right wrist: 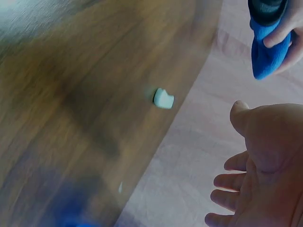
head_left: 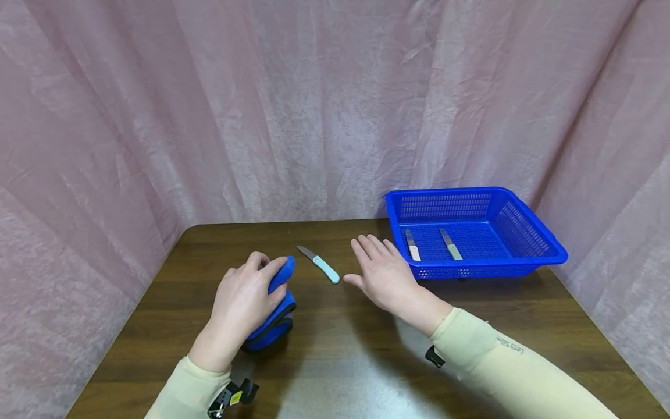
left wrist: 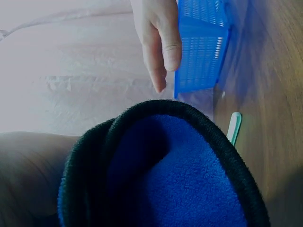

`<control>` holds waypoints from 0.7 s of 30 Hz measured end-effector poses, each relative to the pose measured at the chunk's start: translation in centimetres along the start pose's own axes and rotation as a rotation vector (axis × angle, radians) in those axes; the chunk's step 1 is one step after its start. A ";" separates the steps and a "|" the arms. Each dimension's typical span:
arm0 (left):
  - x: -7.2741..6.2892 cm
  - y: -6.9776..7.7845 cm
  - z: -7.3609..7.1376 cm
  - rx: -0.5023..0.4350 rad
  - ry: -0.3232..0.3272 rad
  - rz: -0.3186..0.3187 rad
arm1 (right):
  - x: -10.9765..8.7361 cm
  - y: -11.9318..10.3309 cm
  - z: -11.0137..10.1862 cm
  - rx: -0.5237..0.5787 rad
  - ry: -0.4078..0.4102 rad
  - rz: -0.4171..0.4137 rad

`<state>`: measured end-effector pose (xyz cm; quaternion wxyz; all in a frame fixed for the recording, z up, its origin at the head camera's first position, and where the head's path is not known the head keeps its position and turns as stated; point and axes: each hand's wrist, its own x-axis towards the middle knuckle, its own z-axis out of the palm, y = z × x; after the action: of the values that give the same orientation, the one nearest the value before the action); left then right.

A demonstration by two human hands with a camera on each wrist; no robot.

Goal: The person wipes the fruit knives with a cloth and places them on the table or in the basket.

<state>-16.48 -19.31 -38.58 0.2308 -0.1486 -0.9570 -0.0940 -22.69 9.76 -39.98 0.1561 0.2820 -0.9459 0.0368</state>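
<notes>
Blue fabric piece [head_left: 271,317] with black trim, head view: it's in my left grip [head_left: 246,294], thumb and curled fingers pinching its top end, over the left part of the wooden desk [head_left: 335,378]. My right grip [head_left: 386,279] is spread, palm down, fingers straight, thumb out to the side, holding nothing. Knife with turquoise handle [head_left: 327,270] lies on the desk between my two grips, blade pointing away and left. Blue basket [head_left: 484,272] at the right, partly behind my right grip; two more knives inside, one with a pinkish handle [head_left: 414,252], one with a pale green handle [head_left: 453,251]. Pink curtain [head_left: 324,116] behind. Pale sleeves on both my arms, black strap [head_left: 434,357] at the right wrist.

Left wrist view: fabric piece fills the lower middle, black-edged opening toward the camera, blue inside. My left fingers can't be made out here. Right grip hangs above it, apart, in front of the basket; turquoise handle to the right, on the desk.

Right wrist view: my right palm is bare, clear of the desk. Turquoise handle near the desk's edge; left grip pinches the fabric piece, upper right.
</notes>
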 end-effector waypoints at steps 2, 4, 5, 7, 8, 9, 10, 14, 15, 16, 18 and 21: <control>0.0 -0.1 0.0 0.001 -0.003 -0.003 | 0.2 -0.5 0.3 0.007 -0.023 0.000; -0.1 -0.2 0.1 0.002 -0.006 -0.005 | 0.5 -1.0 0.6 0.015 -0.057 0.003; -0.1 -0.3 0.1 0.003 -0.007 -0.007 | 0.6 -1.2 0.7 0.018 -0.074 0.006; -0.2 -0.4 0.1 0.004 -0.008 -0.010 | 0.9 -1.5 1.1 0.022 -0.108 0.013; -0.2 -0.4 0.0 0.004 -0.009 -0.011 | 1.0 -1.7 1.3 0.023 -0.121 0.016; -0.3 -0.5 0.0 0.005 -0.009 -0.012 | 1.1 -1.8 1.4 0.026 -0.129 0.019; -0.3 -0.5 0.0 0.005 -0.009 -0.013 | 1.3 -1.9 1.6 0.027 -0.137 0.022; -0.4 -0.7 0.0 0.007 -0.009 -0.014 | 1.8 -2.2 2.8 0.040 -0.151 0.028; -0.4 -0.7 0.0 0.008 -0.009 -0.014 | 1.9 -2.2 3.2 0.041 -0.152 0.029; -0.4 -0.8 -0.1 0.009 -0.009 -0.014 | 2.0 -2.3 3.5 0.042 -0.161 0.031; -0.5 -0.9 -0.1 0.011 -0.010 -0.014 | 2.2 -2.4 4.1 0.044 -0.178 0.033; -0.5 -1.0 -0.1 0.014 -0.012 -0.017 | 2.4 -2.7 4.4 0.052 -0.199 0.037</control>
<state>-16.33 -20.35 -38.89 0.2255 -0.1394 -0.9602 -0.0882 -24.34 5.54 -43.40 0.0532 0.2708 -0.9605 0.0361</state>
